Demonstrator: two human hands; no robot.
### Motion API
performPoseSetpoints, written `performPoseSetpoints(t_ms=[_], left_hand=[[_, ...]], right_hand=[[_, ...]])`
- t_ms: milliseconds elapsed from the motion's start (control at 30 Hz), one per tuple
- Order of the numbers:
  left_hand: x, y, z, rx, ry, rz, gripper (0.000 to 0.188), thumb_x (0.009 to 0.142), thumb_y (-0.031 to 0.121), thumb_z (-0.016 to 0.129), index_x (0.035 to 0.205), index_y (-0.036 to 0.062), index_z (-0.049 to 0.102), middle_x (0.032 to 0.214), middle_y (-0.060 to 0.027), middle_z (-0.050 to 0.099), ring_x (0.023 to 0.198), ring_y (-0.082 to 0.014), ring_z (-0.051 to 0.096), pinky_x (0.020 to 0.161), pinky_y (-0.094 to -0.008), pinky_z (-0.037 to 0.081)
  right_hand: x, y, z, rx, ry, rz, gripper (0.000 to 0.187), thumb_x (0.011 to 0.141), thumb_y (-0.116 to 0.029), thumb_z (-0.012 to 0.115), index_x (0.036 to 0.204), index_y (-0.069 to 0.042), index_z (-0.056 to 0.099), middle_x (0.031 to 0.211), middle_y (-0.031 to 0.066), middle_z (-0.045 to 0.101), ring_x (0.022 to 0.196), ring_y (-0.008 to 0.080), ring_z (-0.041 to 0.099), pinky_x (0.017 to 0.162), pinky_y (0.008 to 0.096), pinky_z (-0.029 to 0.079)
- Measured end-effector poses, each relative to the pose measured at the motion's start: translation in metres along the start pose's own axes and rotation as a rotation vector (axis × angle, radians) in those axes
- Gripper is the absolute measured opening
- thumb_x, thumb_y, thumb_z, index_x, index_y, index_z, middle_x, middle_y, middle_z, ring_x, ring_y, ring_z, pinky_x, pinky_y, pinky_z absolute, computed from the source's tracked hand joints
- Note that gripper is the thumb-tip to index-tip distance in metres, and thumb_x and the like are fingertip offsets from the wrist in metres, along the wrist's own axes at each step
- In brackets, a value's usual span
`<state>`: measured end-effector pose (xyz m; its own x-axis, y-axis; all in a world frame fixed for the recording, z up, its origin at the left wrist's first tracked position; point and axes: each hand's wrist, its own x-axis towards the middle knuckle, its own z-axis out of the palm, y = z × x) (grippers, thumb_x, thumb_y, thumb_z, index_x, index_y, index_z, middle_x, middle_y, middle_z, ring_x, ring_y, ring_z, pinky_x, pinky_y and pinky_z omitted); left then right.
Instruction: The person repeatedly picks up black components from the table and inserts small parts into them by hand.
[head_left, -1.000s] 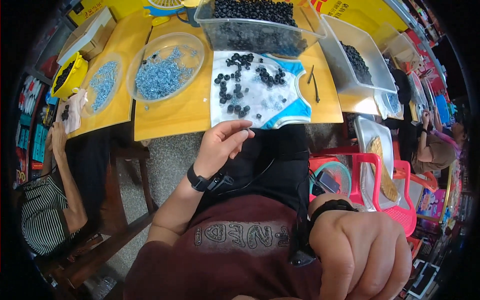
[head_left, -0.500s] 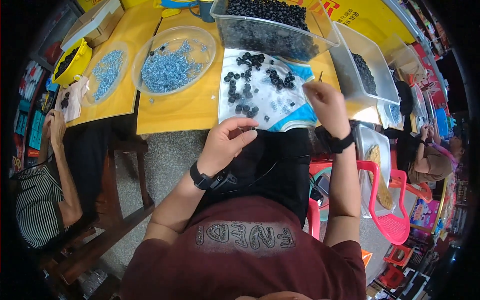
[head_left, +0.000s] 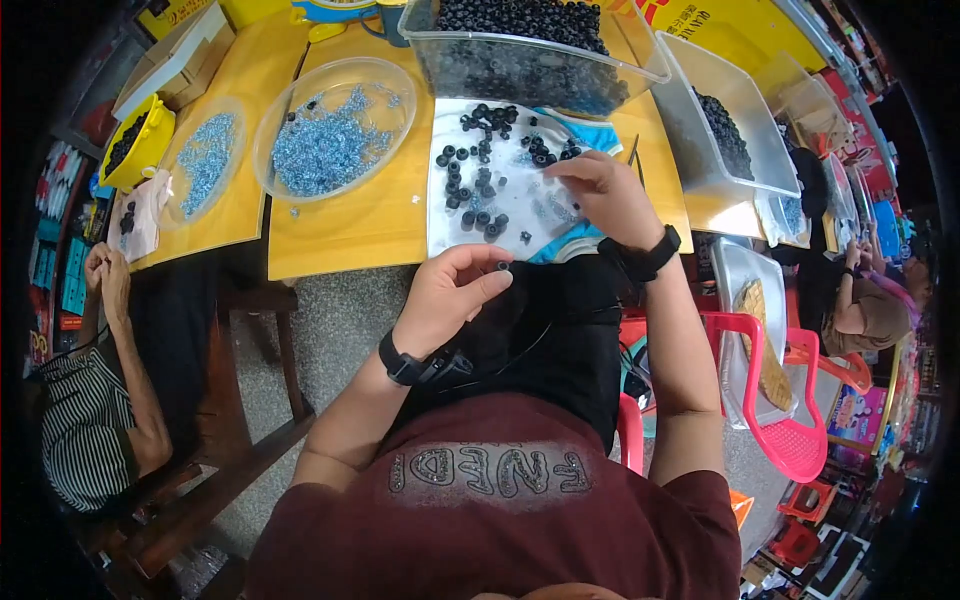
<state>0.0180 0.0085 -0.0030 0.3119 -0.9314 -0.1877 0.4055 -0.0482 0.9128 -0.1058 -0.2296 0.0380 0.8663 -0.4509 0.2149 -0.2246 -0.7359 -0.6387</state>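
Note:
My left hand (head_left: pixel 447 298) pinches a small black round part (head_left: pixel 503 267) between thumb and forefinger, just past the front edge of the cloth. Over the cloth's right half hangs my right hand (head_left: pixel 612 203), its thumb and fingertips brought together beside a cluster of black parts. Whatever lies between those fingertips is too small to make out. The white cloth with blue trim (head_left: pixel 447 215) is spread on the table and carries scattered black round parts (head_left: pixel 485 222) and small clear bluish pieces (head_left: pixel 553 210). Right of the cloth lies a thin dark tool (head_left: pixel 634 150).
A clear bin of black parts (head_left: pixel 520 75) stands behind the cloth, another bin (head_left: pixel 775 180) at its right. A round clear tray (head_left: pixel 262 150) holds bluish pieces on the yellow table (head_left: pixel 340 235). Co-workers sit at both sides; a pink chair (head_left: pixel 790 440) stands right.
My right hand has moved left from the cloth's right edge to above the black parts. My left hand stays nearly in place, still pinching the small black part.

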Motion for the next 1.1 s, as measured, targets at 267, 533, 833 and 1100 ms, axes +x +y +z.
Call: performPoseSetpoints(t_ms=[267,533,833,1100], left_hand=[[0.0,0.003,0.0,0.013,-0.014,0.013,0.024,0.092,0.012,0.072,0.115,0.005,0.068,0.087,0.0044,0.063,0.063,0.0,0.049,0.051,-0.016,0.036],[-0.001,0.003,-0.002,0.024,-0.005,0.008,0.024,0.091,0.012,0.073,0.114,0.0059,0.068,0.087,0.0054,0.063,0.064,0.0003,0.049,0.052,-0.016,0.037],[0.0,0.002,-0.001,0.027,-0.016,0.001,0.024,0.091,0.012,0.073,0.114,0.0064,0.069,0.089,0.0053,0.064,0.066,0.0005,0.05,0.053,-0.0157,0.037],[0.001,0.0,-0.002,0.032,-0.012,0.001,0.024,0.092,0.012,0.072,0.115,0.0059,0.068,0.09,0.0052,0.064,0.067,0.0,0.05,0.053,-0.0159,0.037]], right_hand=[[-0.005,0.005,0.001,-0.07,-0.001,0.051,0.021,0.085,-0.004,0.067,0.106,-0.004,0.074,0.094,0.0132,0.069,0.082,0.0252,0.067,0.077,0.0322,0.053],[-0.006,-0.005,-0.001,-0.095,-0.16,-0.059,0.021,0.084,-0.007,0.069,0.104,-0.003,0.072,0.092,0.0133,0.068,0.081,0.0264,0.066,0.072,0.0333,0.053],[-0.007,-0.003,-0.007,0.049,0.083,0.136,0.016,0.095,-0.01,0.063,0.105,-0.001,0.071,0.087,0.0168,0.072,0.081,0.0261,0.072,0.073,0.0327,0.055],[-0.013,0.005,-0.016,0.084,0.097,0.181,0.02,0.093,-0.008,0.063,0.11,-0.001,0.07,0.091,0.015,0.073,0.085,0.0217,0.072,0.076,0.0306,0.054]])
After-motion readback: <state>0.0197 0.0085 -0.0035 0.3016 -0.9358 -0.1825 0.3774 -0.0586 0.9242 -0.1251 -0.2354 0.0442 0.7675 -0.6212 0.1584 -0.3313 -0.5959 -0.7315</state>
